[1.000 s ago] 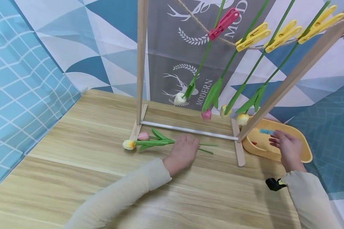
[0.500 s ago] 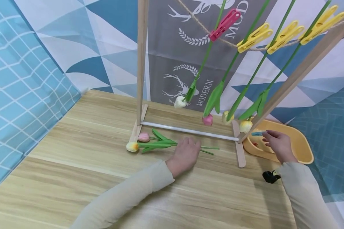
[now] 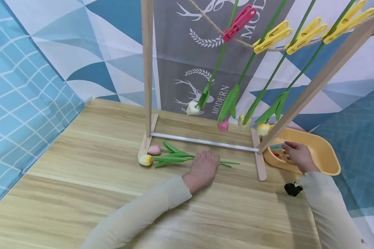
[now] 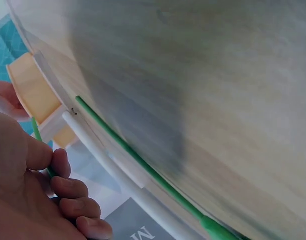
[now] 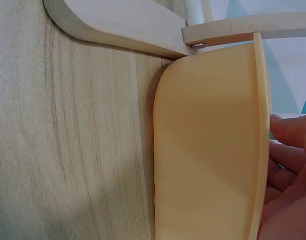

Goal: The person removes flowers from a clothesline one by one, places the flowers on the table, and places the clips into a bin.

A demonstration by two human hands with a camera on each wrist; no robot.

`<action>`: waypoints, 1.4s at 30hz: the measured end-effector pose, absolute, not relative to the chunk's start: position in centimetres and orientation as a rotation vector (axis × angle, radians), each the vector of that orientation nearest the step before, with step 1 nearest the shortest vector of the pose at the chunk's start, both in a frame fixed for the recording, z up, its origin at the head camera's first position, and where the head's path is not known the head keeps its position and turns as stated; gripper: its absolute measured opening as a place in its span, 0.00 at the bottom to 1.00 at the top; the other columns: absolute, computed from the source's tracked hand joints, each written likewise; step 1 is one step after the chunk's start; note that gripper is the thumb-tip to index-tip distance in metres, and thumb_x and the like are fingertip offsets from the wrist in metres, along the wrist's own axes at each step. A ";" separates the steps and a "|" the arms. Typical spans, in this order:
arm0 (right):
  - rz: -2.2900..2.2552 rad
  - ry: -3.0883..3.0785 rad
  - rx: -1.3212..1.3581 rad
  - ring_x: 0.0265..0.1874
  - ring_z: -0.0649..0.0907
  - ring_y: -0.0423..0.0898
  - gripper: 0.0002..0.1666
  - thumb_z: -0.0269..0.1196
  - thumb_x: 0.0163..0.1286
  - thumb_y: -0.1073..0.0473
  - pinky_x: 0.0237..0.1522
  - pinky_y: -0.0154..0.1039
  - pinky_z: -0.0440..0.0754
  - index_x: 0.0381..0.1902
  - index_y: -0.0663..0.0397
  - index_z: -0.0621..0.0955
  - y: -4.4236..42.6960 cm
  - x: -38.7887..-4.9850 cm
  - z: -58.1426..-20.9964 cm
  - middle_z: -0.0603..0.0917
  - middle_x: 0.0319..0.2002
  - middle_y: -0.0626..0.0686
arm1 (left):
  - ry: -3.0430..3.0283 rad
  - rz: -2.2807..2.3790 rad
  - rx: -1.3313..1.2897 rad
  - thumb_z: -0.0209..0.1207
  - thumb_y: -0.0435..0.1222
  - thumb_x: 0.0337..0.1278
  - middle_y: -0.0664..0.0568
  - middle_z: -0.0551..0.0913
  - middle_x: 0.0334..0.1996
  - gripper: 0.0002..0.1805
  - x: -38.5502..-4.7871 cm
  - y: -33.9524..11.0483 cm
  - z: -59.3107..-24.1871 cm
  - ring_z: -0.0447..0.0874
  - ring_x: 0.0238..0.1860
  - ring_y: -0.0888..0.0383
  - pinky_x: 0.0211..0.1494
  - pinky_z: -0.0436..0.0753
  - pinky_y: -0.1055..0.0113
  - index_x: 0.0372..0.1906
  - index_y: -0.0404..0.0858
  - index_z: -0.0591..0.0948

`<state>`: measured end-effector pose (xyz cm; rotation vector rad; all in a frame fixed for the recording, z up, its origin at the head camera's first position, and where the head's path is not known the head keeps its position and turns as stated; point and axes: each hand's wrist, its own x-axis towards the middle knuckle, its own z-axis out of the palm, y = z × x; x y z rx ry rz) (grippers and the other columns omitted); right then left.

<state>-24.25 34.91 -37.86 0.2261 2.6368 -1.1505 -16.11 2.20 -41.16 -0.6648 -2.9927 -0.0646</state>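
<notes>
My left hand [image 3: 203, 169] grips the stem of a yellow-orange artificial tulip [image 3: 145, 159] just above the wooden table. In the left wrist view, curled fingers close around a green stem [image 4: 36, 130]. A pink tulip [image 3: 154, 149] lies on the table beside it; its stem passes by the left hand. Over the orange tub [image 3: 331, 162] at the right, my right hand [image 3: 299, 157] pinches a blue clothespin [image 3: 276, 146]. In the right wrist view, the tub's wall hides the clothespin and part of the right hand [image 5: 292, 155].
A wooden frame [image 3: 147, 69] stands upright with a white bottom rod [image 3: 205, 141]. On its rope [image 3: 244, 43], a red clothespin [image 3: 239, 23] and several yellow clothespins [image 3: 272, 37] hold tulips hanging head down. Small red pieces [image 3: 276, 154] lie in the tub.
The yellow-orange tulip has slid right with my left hand, relative to the pink one. My right hand has moved left over the tub with the blue clothespin.
</notes>
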 end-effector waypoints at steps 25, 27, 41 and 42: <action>-0.931 2.572 0.137 0.43 0.78 0.48 0.32 0.42 0.75 0.55 0.35 0.32 0.77 0.66 0.76 0.58 34.2 -26.0 -37.2 0.69 0.58 0.73 | -3.149 -0.014 -0.709 0.49 0.35 0.61 0.51 0.74 0.44 0.15 -17.0 2.1 -42.0 0.70 0.46 0.55 0.47 0.68 0.62 0.53 0.42 0.72; -0.923 2.574 0.134 0.40 0.79 0.45 0.31 0.42 0.75 0.56 0.35 0.33 0.78 0.65 0.78 0.59 34.2 -26.2 -37.3 0.72 0.56 0.72 | -3.150 -0.005 -0.708 0.49 0.35 0.62 0.51 0.74 0.44 0.15 -17.0 2.1 -42.1 0.70 0.46 0.55 0.47 0.68 0.61 0.53 0.42 0.72; -0.881 2.594 0.101 0.26 0.79 0.41 0.31 0.52 0.68 0.60 0.29 0.35 0.77 0.60 0.83 0.63 35.4 -27.3 -39.3 0.82 0.37 0.64 | -3.175 -0.007 -0.714 0.49 0.34 0.62 0.50 0.74 0.50 0.16 -16.8 2.3 -42.0 0.71 0.48 0.55 0.46 0.68 0.60 0.55 0.44 0.72; -0.861 2.606 0.093 0.25 0.79 0.41 0.31 0.51 0.67 0.61 0.28 0.34 0.77 0.60 0.83 0.63 35.4 -27.3 -39.3 0.81 0.39 0.67 | -3.170 -0.003 -0.716 0.49 0.34 0.62 0.50 0.74 0.49 0.16 -16.7 2.3 -42.1 0.71 0.48 0.55 0.45 0.68 0.60 0.55 0.44 0.72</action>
